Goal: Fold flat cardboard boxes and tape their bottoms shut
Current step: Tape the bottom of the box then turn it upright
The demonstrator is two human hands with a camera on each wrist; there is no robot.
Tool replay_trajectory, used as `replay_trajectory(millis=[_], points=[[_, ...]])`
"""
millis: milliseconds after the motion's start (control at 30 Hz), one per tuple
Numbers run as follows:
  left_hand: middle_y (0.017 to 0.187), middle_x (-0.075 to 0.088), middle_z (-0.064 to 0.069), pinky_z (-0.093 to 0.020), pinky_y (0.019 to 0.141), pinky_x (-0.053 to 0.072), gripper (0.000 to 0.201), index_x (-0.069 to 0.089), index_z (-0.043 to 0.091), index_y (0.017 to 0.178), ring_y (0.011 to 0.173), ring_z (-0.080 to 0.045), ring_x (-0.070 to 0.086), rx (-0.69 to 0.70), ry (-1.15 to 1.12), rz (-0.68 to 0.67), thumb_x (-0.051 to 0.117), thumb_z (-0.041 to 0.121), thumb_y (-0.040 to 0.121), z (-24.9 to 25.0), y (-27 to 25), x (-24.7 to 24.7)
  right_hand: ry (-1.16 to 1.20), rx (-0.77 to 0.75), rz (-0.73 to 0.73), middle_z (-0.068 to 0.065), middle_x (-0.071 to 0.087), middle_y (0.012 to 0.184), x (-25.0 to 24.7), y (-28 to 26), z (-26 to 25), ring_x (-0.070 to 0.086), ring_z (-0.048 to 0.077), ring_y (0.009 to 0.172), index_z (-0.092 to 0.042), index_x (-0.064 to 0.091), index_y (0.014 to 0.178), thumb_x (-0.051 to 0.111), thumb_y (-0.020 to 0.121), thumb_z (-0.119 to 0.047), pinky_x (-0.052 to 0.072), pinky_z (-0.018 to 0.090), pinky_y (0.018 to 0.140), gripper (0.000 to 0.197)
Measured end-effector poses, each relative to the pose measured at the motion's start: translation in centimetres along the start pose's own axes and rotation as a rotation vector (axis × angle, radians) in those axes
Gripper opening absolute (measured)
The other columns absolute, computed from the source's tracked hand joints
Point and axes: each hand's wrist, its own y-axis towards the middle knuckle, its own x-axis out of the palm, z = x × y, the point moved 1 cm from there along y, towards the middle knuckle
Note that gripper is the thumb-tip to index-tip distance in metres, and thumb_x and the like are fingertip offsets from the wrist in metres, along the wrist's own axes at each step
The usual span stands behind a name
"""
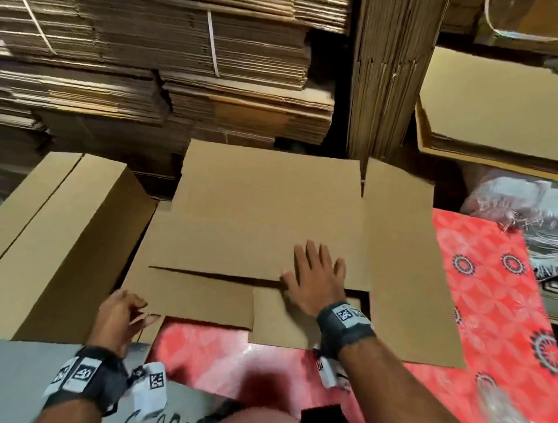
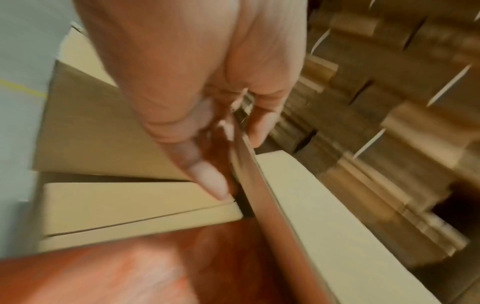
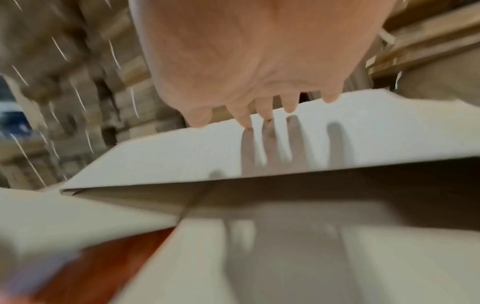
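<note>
Flat box on red patterned worktop — strapped cardboard stacks behind. Right hand spread flat on it; left hand pinches its corner flap.

A: Where is the right hand?
B: Flat, fingers spread, on the box, just past its near flap.
A: And the left hand?
B: Curled on that flap's left corner. A taller carton lies left of it; red cloth spreads right of the right hand.
</note>
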Motion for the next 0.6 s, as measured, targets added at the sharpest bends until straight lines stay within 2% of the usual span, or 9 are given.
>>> replay_trajectory(millis=[33,67,100,167,233,300,433,533,600], points=[[0.098,0.060,-0.016,-0.035,0.063,0.059,0.022,0.058,0.005,0.108,0.092,-0.029,0.057,-0.031,0.062,0.033,0.050,-0.004,0.090,-1.0,0.5,-0.1,-0.007,0.019,-0.111,0.000,-0.007,0.172,2.2,0.3,-0.2,-0.004,0.031,0.157,-0.029,0.006,0.163,0.021,0.101,-0.062,0.003,0.064,0.121,0.072],[0.105,0.064,-0.019,-0.041,0.073,0.059,0.026,0.055,0.003,0.115,0.098,-0.031,0.060,-0.050,0.157,0.039,0.057,0.005,0.090,-2.1,1.3,-0.4,0.008,0.038,-0.220,-0.002,-0.012,0.171,4.3,0.4,-0.3,-0.008,0.032,0.157,-0.031,0.003,0.163,0.022,0.101,-0.062,0.003,0.066,0.121,0.072],[0.114,0.065,-0.021,-0.048,0.084,0.057,0.048,0.051,0.002,0.128,0.105,-0.035,0.061,-0.051,0.297,0.049,0.067,0.017,0.085,-3.0,1.9,-0.7,0.028,0.049,-0.304,-0.003,-0.017,0.170,6.1,0.4,-0.3,-0.013,0.034,0.156,-0.032,-0.002,0.163,0.024,0.101,-0.062,0.003,0.067,0.120,0.073],[0.130,0.060,-0.026,-0.056,0.100,0.048,0.080,0.045,0.001,0.141,0.117,-0.042,0.056,0.062,0.718,0.088,0.080,0.030,0.076,-3.6,2.4,-0.9,0.043,0.057,-0.369,-0.005,-0.023,0.169,8.2,0.5,-0.3,-0.020,0.034,0.155,-0.034,-0.009,0.162,0.026,0.102,-0.061,0.004,0.069,0.120,0.075],[0.143,0.047,-0.026,-0.057,0.106,0.041,0.083,0.042,0.000,0.143,0.129,-0.044,0.045,0.276,1.044,0.092,0.081,0.034,0.078,-3.2,2.1,0.1,0.078,0.058,-0.376,-0.007,-0.022,0.169,8.0,1.1,-0.4,-0.019,0.033,0.155,-0.036,-0.008,0.162,0.026,0.101,-0.063,0.004,0.069,0.119,0.075],[0.158,0.028,-0.018,-0.060,0.113,0.032,0.090,0.034,0.008,0.148,0.143,-0.039,0.030,0.507,1.177,-0.023,0.078,0.044,0.077,-2.0,0.7,2.1,0.094,0.045,-0.324,-0.006,-0.009,0.171,6.5,1.5,-0.5,-0.006,0.031,0.157,-0.035,0.003,0.162,0.032,0.098,-0.063,0.008,0.068,0.118,0.076],[0.170,-0.006,-0.002,-0.060,0.119,0.014,0.102,0.019,0.019,0.156,0.156,-0.024,0.004,0.848,1.345,-0.158,0.067,0.063,0.077,-0.1,-0.8,6.3,0.092,0.070,0.014,0.000,0.007,0.170,2.5,0.8,-1.0,0.011,0.023,0.154,-0.029,0.012,0.159,0.060,0.086,-0.052,0.023,0.059,0.116,0.091],[0.171,-0.008,-0.001,-0.065,0.117,0.013,0.104,0.016,0.023,0.158,0.156,-0.024,0.003,1.101,1.357,-0.234,0.051,0.076,0.075,2.2,-2.2,10.2,0.053,0.142,0.156,0.001,-0.002,0.171,-0.2,0.2,-0.4,0.005,0.023,0.157,-0.028,0.000,0.162,0.068,0.085,-0.047,0.021,0.059,0.118,0.105],[0.171,-0.002,-0.002,-0.066,0.116,0.012,0.104,0.015,0.024,0.159,0.156,-0.023,0.004,1.204,1.376,-0.286,0.052,0.075,0.077,3.3,-2.8,12.6,0.012,0.171,0.206,0.001,0.002,0.171,-1.4,0.2,0.9,0.005,0.023,0.157,-0.028,0.000,0.162,0.069,0.085,-0.049,0.018,0.060,0.119,0.106]])
